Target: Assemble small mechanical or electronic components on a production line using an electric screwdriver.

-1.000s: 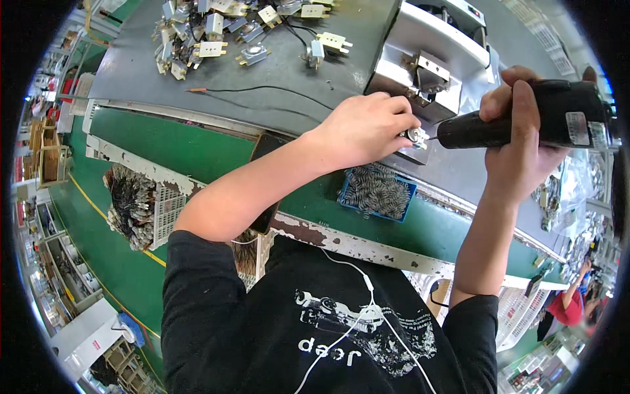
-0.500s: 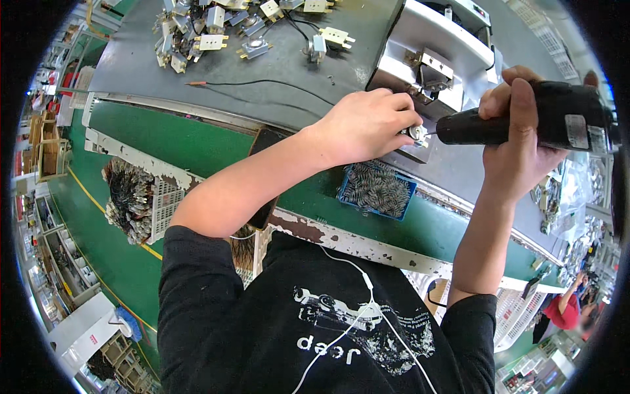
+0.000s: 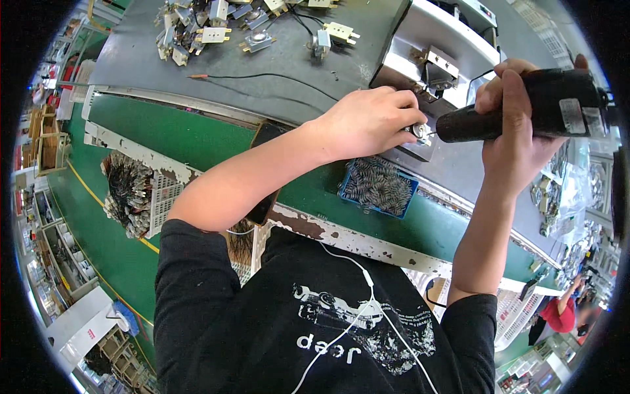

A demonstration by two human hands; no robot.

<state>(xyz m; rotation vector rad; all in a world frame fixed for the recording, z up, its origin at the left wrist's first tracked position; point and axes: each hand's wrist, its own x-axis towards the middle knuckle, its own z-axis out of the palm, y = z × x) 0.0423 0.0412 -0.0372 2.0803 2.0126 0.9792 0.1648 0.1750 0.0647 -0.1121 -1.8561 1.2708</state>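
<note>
My left hand [image 3: 374, 125] is closed around a small metal part [image 3: 420, 131] with a round, shiny face at its right end; the fingers hide most of it. In my right hand [image 3: 515, 118] is a black electric screwdriver [image 3: 482, 123], gripped round its body and held nearly level. Its thin bit points left at the part's round face; whether they touch is too small to tell. Just behind the hands stands a metal fixture [image 3: 438, 71] with a block mounted on it. A thin dark wire [image 3: 275, 75] with an orange-red end runs over the grey table toward my left hand.
Several small metal and cream switch-like parts [image 3: 214, 35] lie heaped at the back left of the grey table [image 3: 144, 65]. A blue tray [image 3: 411, 190] full of small springs sits near me. A dark phone-like slab [image 3: 264, 203] is under my left forearm. Plastic-bagged parts [image 3: 569, 200] are at right.
The view has shifted slightly. The rear of the screwdriver has risen a little, while its bit stays at the part in my left hand.
</note>
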